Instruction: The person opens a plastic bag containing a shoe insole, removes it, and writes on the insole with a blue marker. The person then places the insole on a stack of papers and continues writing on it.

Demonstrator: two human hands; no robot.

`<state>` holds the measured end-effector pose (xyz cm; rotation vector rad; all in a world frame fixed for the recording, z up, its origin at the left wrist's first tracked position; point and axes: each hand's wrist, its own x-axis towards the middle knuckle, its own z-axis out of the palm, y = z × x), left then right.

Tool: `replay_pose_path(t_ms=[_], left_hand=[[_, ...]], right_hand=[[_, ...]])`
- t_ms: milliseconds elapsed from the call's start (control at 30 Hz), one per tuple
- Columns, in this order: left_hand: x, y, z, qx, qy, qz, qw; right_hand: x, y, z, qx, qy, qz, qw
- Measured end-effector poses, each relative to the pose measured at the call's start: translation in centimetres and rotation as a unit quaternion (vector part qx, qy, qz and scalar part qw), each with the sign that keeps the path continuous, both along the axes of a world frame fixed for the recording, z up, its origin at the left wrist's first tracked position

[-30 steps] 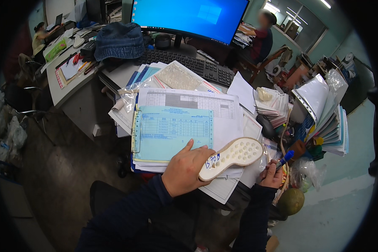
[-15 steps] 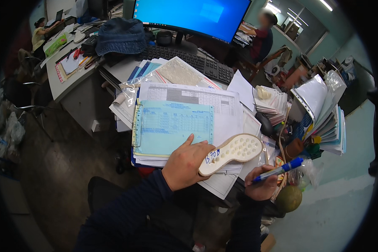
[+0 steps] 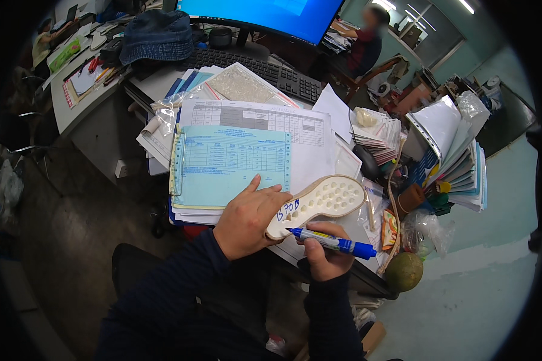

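Note:
A white shoe sole [image 3: 322, 201] with a beige rim and rows of round hollows lies tilted over the papers. Blue handwriting marks its narrower end. My left hand [image 3: 247, 218] grips that end, its fingers over the edge and the thumb side resting by the blue form [image 3: 235, 156]. In my right hand [image 3: 326, 256] is a blue marker pen [image 3: 340, 242], held like a pen with its tip at the sole's near end, beside the writing. Whether the tip touches the surface I cannot tell.
A clipboard's clip [image 3: 177, 163] holds the form over stacked sheets. Behind are a keyboard [image 3: 283, 79], monitor [image 3: 265, 18] and denim hat [image 3: 156, 39]. To the right stand a mouse [image 3: 365, 161], folders [image 3: 467, 174], a plastic bag [image 3: 426, 231] and a round green fruit [image 3: 404, 272]. Two people sit farther off.
My right hand has moved left with the marker, bringing its tip from beyond the desk edge to the sole. The view has shifted slightly; my left hand still grips the sole.

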<state>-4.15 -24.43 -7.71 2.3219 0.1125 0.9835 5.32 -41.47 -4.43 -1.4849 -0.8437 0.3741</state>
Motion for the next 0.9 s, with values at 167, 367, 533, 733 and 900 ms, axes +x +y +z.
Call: replay_pose_path(t_ms=[167, 367, 533, 733, 900], left_hand=[[0.0, 0.1, 0.0, -0.005, -0.007, -0.007, 1.000], [0.0, 0.1, 0.0, -0.001, -0.001, -0.006, 1.000], [-0.1, 0.2, 0.1, 0.003, 0.005, -0.011, 1.000], [-0.1, 0.2, 0.0, -0.001, 0.004, -0.014, 1.000], [-0.1, 0.2, -0.2, 0.000, 0.001, -0.011, 1.000]], right_hand=[[0.2, 0.8, 0.3, -0.001, -0.082, 0.024, 0.996], [0.4, 1.2, 0.3, 0.007, -0.121, 0.030, 0.992], [0.6, 1.3, 0.3, 0.008, -0.150, 0.034, 0.988], [0.6, 1.4, 0.3, 0.011, -0.150, 0.032, 0.988], [0.6, 1.3, 0.2, 0.015, -0.138, 0.040, 0.990]])
